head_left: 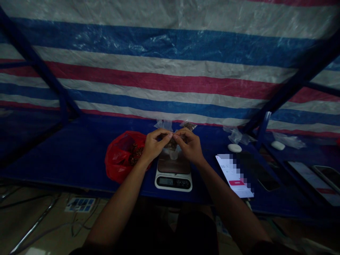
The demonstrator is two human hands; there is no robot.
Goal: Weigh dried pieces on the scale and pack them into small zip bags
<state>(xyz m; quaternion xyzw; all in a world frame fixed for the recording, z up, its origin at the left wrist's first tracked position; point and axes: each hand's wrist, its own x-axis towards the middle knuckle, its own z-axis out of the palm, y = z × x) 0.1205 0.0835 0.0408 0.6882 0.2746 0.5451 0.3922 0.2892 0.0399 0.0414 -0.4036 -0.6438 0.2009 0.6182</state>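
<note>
Above scale (pixel 173 173), packet (pixel 172 136) between grips.

Scale (pixel 173 175) display digits too small and dim to read. Small bag (pixel 172 141) mostly hidden behind fingers (pixel 162 136) of both hands; contents unclear. Phone (pixel 234 176) screen partly pixelated. Far-right phones (pixel 316 182) cut by frame edge. Red bag (pixel 119 156) contents indistinct.

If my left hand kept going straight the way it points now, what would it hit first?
Your left hand points right, at your right hand. The small clear bag pinched between them likely comes first, though depth is unclear.
</note>
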